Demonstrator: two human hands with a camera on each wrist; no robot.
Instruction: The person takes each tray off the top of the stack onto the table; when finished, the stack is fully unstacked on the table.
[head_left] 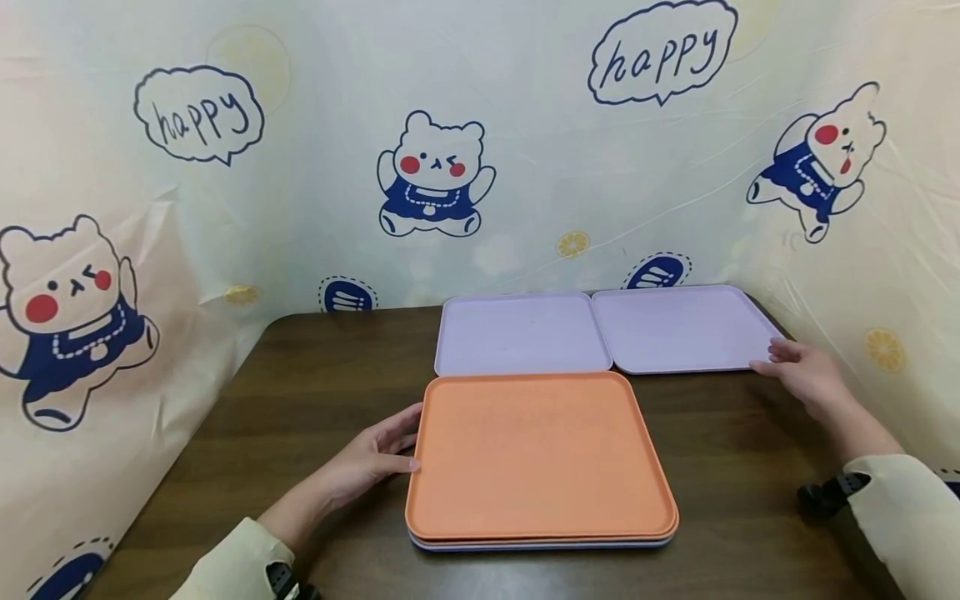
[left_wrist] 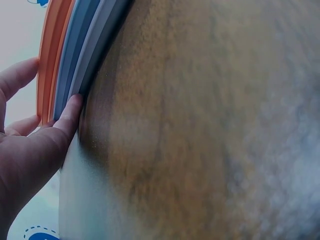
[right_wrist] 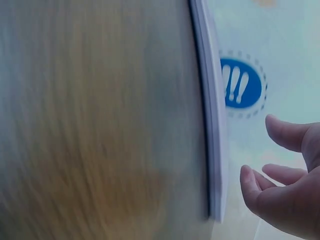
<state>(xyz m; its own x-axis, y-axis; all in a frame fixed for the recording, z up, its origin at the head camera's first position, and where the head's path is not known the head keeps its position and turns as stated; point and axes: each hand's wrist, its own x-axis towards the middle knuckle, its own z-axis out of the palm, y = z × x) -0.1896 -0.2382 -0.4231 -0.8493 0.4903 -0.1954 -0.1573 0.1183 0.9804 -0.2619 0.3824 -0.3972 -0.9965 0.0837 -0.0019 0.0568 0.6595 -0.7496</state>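
The left hand [head_left: 371,458] touches the left edge of the orange-topped tray stack [head_left: 540,458] with loosely extended fingers; the stack lies directly right of it. Of 2 lavender trays [head_left: 521,333] behind, the right hand [head_left: 810,379], relaxed and unclenched, is just beside the right tray [head_left: 682,329]'s near outer corner.

The orange tray [head_left: 542,458] looks matt plastic, the table [head_left: 330,367] wood-grained.

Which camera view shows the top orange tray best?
The head view: the top orange tray appears from above, with all four corners and its face, the left hand touching its side. The left wrist view shows only part of its edge; the right wrist view, none of it.
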